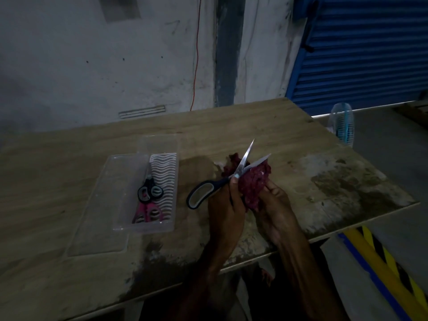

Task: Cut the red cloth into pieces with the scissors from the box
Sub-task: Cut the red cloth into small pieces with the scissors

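The red cloth (253, 181) is bunched up above the wooden table (301, 140), held from the right by my right hand (275, 205). My left hand (228, 205) grips the dark-handled scissors (243, 163) near the pivot. One handle loop sticks out to the left and the other is hidden in my palm. The blades are spread apart, and the lower blade lies across the top of the cloth. The clear plastic box (170, 228) stands to the left of my hands.
Inside the box lie black-handled scissors (150, 193) and pink-handled scissors (148, 212). The clear lid (102, 216) lies flat at the box's left. A small fan (342, 126) stands past the table's right edge. The table's front edge runs diagonally under my forearms.
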`<state>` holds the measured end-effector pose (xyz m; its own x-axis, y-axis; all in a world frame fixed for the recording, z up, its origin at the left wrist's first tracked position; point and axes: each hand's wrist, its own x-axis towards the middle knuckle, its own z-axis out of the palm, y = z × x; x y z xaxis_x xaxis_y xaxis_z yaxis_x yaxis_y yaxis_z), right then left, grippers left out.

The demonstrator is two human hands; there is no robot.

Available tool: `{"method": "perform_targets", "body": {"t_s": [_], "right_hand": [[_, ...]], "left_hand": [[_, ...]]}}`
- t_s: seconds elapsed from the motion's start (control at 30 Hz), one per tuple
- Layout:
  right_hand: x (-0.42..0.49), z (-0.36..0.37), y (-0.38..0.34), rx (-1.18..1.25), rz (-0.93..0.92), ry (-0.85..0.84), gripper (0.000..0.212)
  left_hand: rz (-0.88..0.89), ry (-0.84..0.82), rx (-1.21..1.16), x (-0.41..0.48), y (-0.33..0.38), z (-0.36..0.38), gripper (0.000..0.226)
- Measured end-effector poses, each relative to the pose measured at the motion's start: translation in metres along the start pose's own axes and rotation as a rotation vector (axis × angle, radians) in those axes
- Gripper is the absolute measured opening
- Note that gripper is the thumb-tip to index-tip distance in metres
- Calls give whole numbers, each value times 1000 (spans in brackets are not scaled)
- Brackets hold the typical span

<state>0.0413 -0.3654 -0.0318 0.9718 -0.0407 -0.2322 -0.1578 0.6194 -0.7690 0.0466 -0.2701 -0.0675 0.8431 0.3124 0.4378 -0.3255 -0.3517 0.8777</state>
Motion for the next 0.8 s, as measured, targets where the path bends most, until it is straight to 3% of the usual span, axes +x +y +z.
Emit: {"method": "perform_targets", "body": {"t_s": [0.13, 0.23, 0.37, 0.57, 0.67, 0.7, 0.8], "right_hand": [[3, 0, 2, -61, -55, 0, 34], [4, 2, 3, -55, -56, 18, 38], [5, 4, 7, -74, -67, 56, 23], [7, 5, 16, -33, -193, 159, 17], [10, 9, 19, 38, -251, 207, 33], [10, 11, 18, 44, -259, 204, 35], [10, 17, 17, 24, -228, 162, 15]], "left_hand": [[45, -25, 42, 1, 2, -1, 65], [92, -45, 68, 1, 3, -2, 58], [106, -51, 92, 1, 5, -3, 57], [169, -92, 104, 0, 6, -1, 58], [237, -96, 129, -1, 5, 1, 56], [222, -83, 128, -1, 5, 1, 57], [79, -47, 44, -2, 6, 0, 60]]}}
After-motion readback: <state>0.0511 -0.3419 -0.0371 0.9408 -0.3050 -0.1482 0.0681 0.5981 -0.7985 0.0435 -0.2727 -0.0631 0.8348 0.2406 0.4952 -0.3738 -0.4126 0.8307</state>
